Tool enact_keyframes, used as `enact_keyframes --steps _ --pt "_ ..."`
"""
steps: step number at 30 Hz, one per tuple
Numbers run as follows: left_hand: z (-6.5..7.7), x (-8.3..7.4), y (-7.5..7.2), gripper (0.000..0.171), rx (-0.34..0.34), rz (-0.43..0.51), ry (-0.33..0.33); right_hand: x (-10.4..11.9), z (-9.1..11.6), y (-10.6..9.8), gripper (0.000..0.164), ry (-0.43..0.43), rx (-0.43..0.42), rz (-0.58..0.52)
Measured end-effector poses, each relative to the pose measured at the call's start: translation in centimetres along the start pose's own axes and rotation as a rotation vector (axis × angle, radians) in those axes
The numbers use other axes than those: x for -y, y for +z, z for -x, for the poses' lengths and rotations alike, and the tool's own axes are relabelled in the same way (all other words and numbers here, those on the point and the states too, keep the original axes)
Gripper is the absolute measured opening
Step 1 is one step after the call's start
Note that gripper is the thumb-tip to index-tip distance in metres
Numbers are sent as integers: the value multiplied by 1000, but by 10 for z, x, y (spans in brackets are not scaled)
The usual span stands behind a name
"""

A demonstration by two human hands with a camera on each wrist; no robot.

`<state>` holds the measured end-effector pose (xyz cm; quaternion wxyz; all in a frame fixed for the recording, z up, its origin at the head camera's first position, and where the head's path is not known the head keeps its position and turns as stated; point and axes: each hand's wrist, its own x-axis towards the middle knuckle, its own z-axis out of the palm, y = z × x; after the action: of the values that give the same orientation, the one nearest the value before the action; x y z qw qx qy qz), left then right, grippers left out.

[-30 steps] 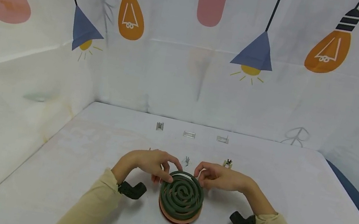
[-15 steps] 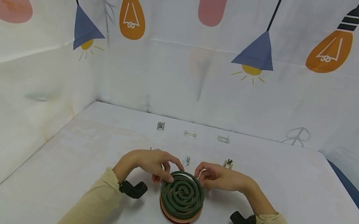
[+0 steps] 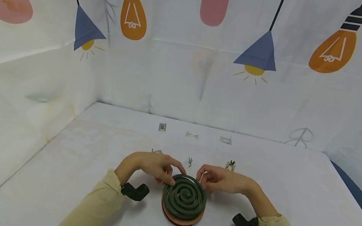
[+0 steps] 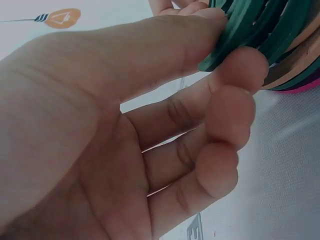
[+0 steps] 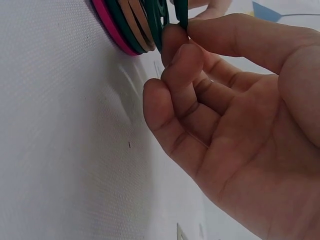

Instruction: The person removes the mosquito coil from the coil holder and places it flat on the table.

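Observation:
A dark green spiral mosquito coil point(image 3: 184, 197) tops a round stack on the white table. Under it a tan coil point(image 3: 182, 222) shows at the near side, and a magenta coil point(image 5: 111, 30) lies lowest in the right wrist view. My left hand point(image 3: 154, 165) pinches the green coil's far-left edge, thumb on top, with the other fingers curled below in the left wrist view. At the far-right edge, my right hand point(image 3: 225, 179) pinches the green rim between thumb and forefinger.
Beyond the hands lie small metal frames, one at left point(image 3: 162, 127), one in the middle point(image 3: 192, 135) and one at right point(image 3: 225, 140). Nearer are a small clear-and-grey piece point(image 3: 189, 162) and a small yellowish piece with dark prongs point(image 3: 231, 165). A printed white curtain point(image 3: 172, 79) stands behind.
The pale gap at the green coil's far edge has closed up. Both hands keep their hold in nearly the same place; the head view has shifted slightly.

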<state>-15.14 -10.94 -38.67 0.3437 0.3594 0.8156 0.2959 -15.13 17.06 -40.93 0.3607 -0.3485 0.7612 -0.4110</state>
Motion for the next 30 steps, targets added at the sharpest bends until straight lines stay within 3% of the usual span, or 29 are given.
enact_keyframes --steps 30 --pt "1 -7 -1 39 40 -11 -40 1 5 -1 22 -17 34 70"
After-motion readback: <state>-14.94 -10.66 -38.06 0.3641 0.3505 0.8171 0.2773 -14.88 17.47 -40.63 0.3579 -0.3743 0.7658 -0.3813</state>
